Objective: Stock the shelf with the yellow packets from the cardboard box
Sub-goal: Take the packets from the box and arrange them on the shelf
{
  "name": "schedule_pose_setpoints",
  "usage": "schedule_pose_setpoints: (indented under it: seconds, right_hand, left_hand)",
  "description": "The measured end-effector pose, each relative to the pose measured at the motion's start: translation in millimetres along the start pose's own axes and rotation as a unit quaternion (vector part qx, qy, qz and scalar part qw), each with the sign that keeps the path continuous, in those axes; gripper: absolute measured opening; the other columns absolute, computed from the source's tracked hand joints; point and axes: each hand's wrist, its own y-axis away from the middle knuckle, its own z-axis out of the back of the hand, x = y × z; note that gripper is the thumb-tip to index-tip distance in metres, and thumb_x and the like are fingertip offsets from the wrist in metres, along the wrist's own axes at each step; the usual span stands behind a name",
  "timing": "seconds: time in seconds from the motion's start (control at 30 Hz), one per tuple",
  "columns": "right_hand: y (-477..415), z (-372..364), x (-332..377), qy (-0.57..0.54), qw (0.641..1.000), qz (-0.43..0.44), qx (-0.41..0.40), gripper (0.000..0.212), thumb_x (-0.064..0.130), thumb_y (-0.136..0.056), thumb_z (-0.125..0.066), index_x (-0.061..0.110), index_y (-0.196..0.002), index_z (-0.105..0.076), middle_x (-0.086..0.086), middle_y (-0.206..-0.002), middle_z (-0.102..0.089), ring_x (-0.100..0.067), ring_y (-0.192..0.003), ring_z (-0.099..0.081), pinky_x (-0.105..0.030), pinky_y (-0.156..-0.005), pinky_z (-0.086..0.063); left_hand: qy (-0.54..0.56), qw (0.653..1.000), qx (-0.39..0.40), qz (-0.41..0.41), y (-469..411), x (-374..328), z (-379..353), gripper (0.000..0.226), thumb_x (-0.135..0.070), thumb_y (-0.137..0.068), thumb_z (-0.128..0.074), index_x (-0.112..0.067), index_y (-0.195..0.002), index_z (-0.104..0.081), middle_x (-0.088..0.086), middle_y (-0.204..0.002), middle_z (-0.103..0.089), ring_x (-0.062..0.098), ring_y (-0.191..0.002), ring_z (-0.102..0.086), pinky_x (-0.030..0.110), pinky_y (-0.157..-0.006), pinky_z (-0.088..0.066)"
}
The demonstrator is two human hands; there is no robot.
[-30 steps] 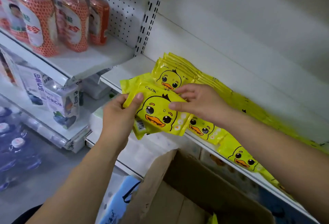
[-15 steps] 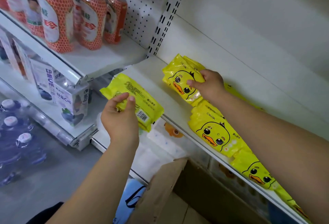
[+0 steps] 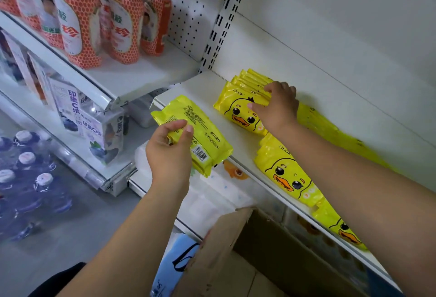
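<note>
Our left hand (image 3: 169,153) pinches a yellow plastic packet (image 3: 195,129) at the white metal shelf (image 3: 195,89)'s front edge. Our right hand (image 3: 279,111) grips, partly hiding, the duck-printed packet stack (image 3: 236,108) near its left end. The brown cardboard box (image 3: 224,256) is cropped below.

The person's left hand (image 3: 169,153) and right hand (image 3: 278,110) are bare. The left forearm (image 3: 132,226) and right forearm (image 3: 354,178) are bare to the frame edge. The left thumbnail (image 3: 189,128) is short and rounded. A dark garment (image 3: 59,281) shows at lower left.
</note>
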Motion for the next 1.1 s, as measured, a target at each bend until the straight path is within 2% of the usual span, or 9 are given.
schedule_pose_setpoints:
  seconds: [0.17,0.27,0.37,0.43,0.53,0.63,0.73,0.9,1.1]
  right_hand:
    - [80,34,8,-0.287,0.957,-0.017,-0.046,0.022,0.032,-0.091,-0.071,0.014,-0.102,-0.067,0.005,-0.103,-0.068,-0.012,-0.098,-0.061,-0.023,-0.081,-0.047]
    - [146,58,0,-0.339,0.939,-0.048,-0.007,0.013,0.026,-0.093,-0.069,0.016,-0.101,-0.066,0.009,-0.097,-0.069,0.004,-0.087,-0.060,-0.009,-0.072,-0.044]
    - [214,69,-20,-0.380,0.913,-0.148,0.026,0.025,0.033,-0.094,-0.067,0.018,-0.113,-0.061,0.011,-0.105,-0.066,0.010,-0.088,-0.060,-0.008,-0.077,-0.046]
    - [253,72,-34,-0.453,0.855,-0.237,0.082,0.033,0.038,-0.095,-0.065,0.016,-0.119,-0.060,0.007,-0.107,-0.071,-0.003,-0.096,-0.069,-0.025,-0.087,-0.056]
    - [300,77,-54,-0.583,0.730,-0.325,0.143,0.022,0.028,-0.100,-0.058,0.013,-0.115,-0.065,-0.005,-0.106,-0.076,-0.018,-0.097,-0.074,-0.038,-0.083,-0.061]
    - [339,84,-80,-0.566,0.739,-0.347,0.116,0.017,0.025,-0.098,-0.061,0.014,-0.109,-0.068,-0.007,-0.103,-0.077,-0.020,-0.096,-0.074,-0.044,-0.088,-0.059]
    - [363,102,-109,-0.557,0.749,-0.349,0.082,0.016,0.023,-0.096,-0.064,0.010,-0.104,-0.068,-0.007,-0.096,-0.078,-0.020,-0.092,-0.074,-0.036,-0.085,-0.059]
    - [389,115,-154,-0.515,0.793,-0.320,0.060,0.016,0.024,-0.101,-0.056,0.015,-0.101,-0.069,0.007,-0.089,-0.078,-0.005,-0.086,-0.072,-0.018,-0.077,-0.055]
    - [382,108,-187,-0.593,0.711,-0.374,0.057,0.020,0.024,-0.103,-0.053,0.015,-0.102,-0.071,0.001,-0.102,-0.077,-0.014,-0.104,-0.069,-0.033,-0.102,-0.047]
  left_hand:
    - [0.014,0.997,0.074,-0.004,21,-1,-10,0.019,-0.014,-0.091,-0.077,-0.031,-0.094,-0.068,0.007,-0.092,-0.072,0.013,-0.081,-0.065,0.030,-0.074,-0.057]
    - [0.035,0.990,0.134,0.000,47,-2,-17,0.023,-0.005,-0.093,-0.073,-0.024,-0.096,-0.059,0.008,-0.100,-0.075,0.019,-0.089,-0.072,0.044,-0.081,-0.060]
    - [0.046,0.983,0.175,0.038,85,4,-18,0.034,-0.002,-0.093,-0.071,-0.027,-0.100,-0.048,0.005,-0.091,-0.075,0.019,-0.079,-0.072,0.042,-0.070,-0.059]
    - [0.044,0.976,0.199,0.081,115,13,-16,0.044,-0.001,-0.093,-0.071,-0.030,-0.111,-0.043,0.008,-0.097,-0.075,0.020,-0.080,-0.073,0.040,-0.064,-0.059]
    - [0.018,0.962,0.230,0.146,154,26,-9,0.065,0.001,-0.090,-0.073,-0.033,-0.130,-0.034,0.009,-0.112,-0.074,0.024,-0.093,-0.074,0.043,-0.072,-0.060]
    - [-0.066,0.947,0.252,0.185,180,31,2,0.052,-0.012,-0.091,-0.076,-0.028,-0.130,-0.046,0.006,-0.114,-0.075,0.026,-0.101,-0.074,0.044,-0.073,-0.058]
    - [-0.157,0.919,0.296,0.206,194,26,9,0.018,-0.037,-0.096,-0.069,-0.022,-0.106,-0.068,0.005,-0.111,-0.077,0.027,-0.109,-0.073,0.047,-0.088,-0.055]
    - [-0.277,0.877,0.356,0.165,214,39,10,0.030,-0.041,-0.100,-0.062,-0.014,-0.108,-0.072,0.012,-0.107,-0.078,0.028,-0.097,-0.076,0.042,-0.080,-0.063]
    - [-0.156,0.904,0.320,0.235,240,53,-10,0.024,-0.020,-0.103,-0.056,-0.002,-0.111,-0.070,0.018,-0.107,-0.077,0.026,-0.089,-0.077,0.032,-0.068,-0.062]
